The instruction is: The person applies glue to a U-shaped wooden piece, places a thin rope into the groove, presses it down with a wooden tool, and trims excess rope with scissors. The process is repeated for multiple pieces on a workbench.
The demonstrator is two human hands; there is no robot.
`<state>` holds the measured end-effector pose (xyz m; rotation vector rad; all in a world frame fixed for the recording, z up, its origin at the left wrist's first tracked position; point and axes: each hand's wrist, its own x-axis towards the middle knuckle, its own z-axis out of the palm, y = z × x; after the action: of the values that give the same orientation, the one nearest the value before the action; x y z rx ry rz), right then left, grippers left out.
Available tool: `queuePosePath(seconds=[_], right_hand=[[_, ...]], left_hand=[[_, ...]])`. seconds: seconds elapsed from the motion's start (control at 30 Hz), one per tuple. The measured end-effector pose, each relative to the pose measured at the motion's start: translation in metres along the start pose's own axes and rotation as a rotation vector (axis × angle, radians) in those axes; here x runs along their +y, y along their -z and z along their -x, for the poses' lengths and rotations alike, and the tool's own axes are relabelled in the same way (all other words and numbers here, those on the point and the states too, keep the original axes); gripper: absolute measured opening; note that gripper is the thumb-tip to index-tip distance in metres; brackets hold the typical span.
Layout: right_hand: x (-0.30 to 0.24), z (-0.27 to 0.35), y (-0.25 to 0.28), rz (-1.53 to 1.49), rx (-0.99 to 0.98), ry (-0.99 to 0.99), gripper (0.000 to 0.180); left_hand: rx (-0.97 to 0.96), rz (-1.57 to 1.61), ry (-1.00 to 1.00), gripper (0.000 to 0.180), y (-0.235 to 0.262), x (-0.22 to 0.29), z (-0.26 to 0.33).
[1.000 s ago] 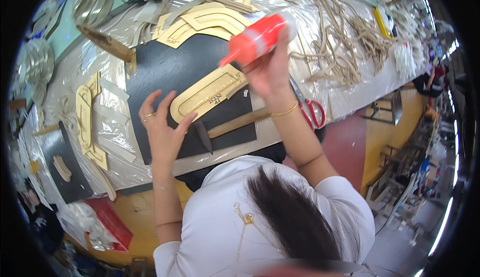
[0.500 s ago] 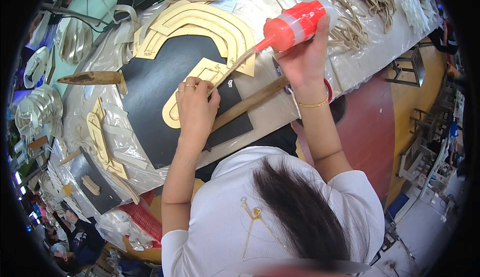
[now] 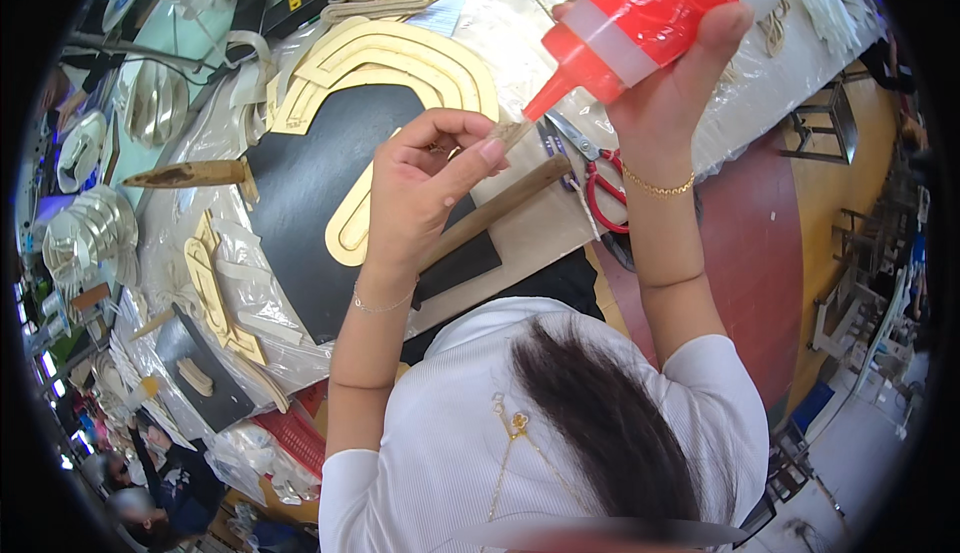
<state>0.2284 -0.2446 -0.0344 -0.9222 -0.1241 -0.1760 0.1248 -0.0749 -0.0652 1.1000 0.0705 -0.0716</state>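
Two grips, both occupied

The right hand wraps around the red bottle, tilted so its nozzle points down and leftward, above the table. The left hand makes a narrow pinch on the cord, whose short end pokes out at the nozzle's tip; whether they touch, I cannot tell.

The bottle looks like soft plastic that would give under a squeeze, and its smooth side could slip. Its broad body is the place to hold, back from the slim nozzle. How full it is cannot be judged. The cord should be light and limp, best pinched close to its end.

Below, the partly hidden template lies on the black board; a wooden handle slants toward the scissors. Beyond the near table edge is red floor; room seems greatest upward.
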Motion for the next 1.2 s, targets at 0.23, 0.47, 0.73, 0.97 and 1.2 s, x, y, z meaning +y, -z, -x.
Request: queuePosePath(seconds=[0.23,0.47,0.73,0.97,1.2], right_hand=[[-0.004,-0.007,0.004,0.091,-0.237,-0.072,0.089],[0.002,-0.003,0.005,0.098,-0.336,-0.167,0.096],[-0.004,-0.016,0.029,0.291,-0.416,-0.037,0.098],[-0.073,-0.013,0.1,1.539,-0.672,-0.372,0.076],[-0.049,-0.001,0.195,1.85,-0.61,-0.521,0.072]], left_hand=[[0.016,-0.083,0.011,0.018,-0.004,0.001,0.002],[0.018,-0.091,-0.039,0.018,-0.005,0.002,0.003],[0.091,0.004,-0.095,0.018,0.008,0.004,0.0],[0.571,-0.183,-0.258,0.031,0.099,0.012,-0.022],[0.845,-0.766,-0.286,0.03,0.193,0.013,0.026]])
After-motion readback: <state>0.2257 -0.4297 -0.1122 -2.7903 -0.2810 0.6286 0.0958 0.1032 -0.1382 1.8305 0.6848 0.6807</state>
